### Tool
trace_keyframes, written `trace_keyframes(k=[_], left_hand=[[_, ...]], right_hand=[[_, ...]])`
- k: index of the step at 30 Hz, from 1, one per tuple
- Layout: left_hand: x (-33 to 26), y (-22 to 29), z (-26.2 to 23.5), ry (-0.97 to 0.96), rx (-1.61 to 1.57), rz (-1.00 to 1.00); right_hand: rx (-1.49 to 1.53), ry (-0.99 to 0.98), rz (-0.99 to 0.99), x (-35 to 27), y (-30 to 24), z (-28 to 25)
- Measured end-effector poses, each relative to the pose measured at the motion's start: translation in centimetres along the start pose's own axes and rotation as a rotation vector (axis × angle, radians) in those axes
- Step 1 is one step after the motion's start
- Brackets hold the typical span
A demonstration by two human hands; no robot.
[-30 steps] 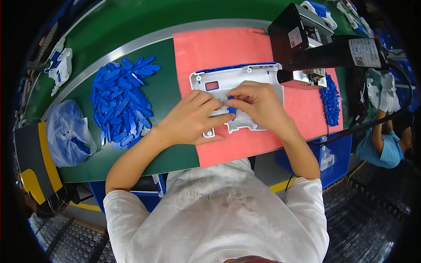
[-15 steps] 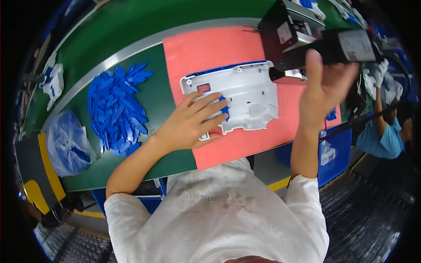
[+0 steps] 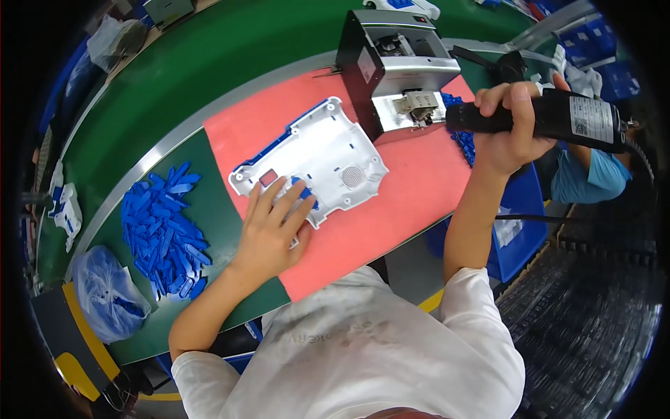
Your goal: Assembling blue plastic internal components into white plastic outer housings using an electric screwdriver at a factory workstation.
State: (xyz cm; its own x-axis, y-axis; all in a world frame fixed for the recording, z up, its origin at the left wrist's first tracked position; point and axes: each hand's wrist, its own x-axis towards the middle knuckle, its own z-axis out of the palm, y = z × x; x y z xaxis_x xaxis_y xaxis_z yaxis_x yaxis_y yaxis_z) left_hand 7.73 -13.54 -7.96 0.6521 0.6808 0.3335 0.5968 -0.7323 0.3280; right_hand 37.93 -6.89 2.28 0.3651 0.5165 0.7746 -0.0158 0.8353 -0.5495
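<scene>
One black tool [image 3: 555,115], long axis crosswise, nose left, right fingers [image 3: 522,105] clamped round; left fingers [image 3: 285,200] apart on white shell [image 3: 324,157].

The shell [image 3: 324,160] lies on the mat [image 3: 370,237], the machine [image 3: 401,77] to its far right. Left of the mat, the table [image 3: 225,220] bears the strip pile [image 3: 164,234], the bag [image 3: 105,290] near-left of that.
</scene>
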Motion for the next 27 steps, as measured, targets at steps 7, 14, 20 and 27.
trace_keyframes(k=[7,14,20,27], left_hand=[[1.3,-1.8,-0.1,0.030,-0.013,-0.045],[0.7,-3.1,-0.1,0.075,-0.052,0.000],[0.4,-3.4,-0.5,0.050,-0.138,0.081],[0.0,-3.9,0.1,0.096,-0.151,0.060]], right_hand=[[-0.274,-0.179,0.032,-0.1,2.1,-0.4],[-0.019,-0.084,0.135,-1.9,-0.5,1.9],[-0.029,-0.233,0.177,-5.5,0.3,10.9],[0.046,-0.296,0.320,-8.1,2.9,14.6]])
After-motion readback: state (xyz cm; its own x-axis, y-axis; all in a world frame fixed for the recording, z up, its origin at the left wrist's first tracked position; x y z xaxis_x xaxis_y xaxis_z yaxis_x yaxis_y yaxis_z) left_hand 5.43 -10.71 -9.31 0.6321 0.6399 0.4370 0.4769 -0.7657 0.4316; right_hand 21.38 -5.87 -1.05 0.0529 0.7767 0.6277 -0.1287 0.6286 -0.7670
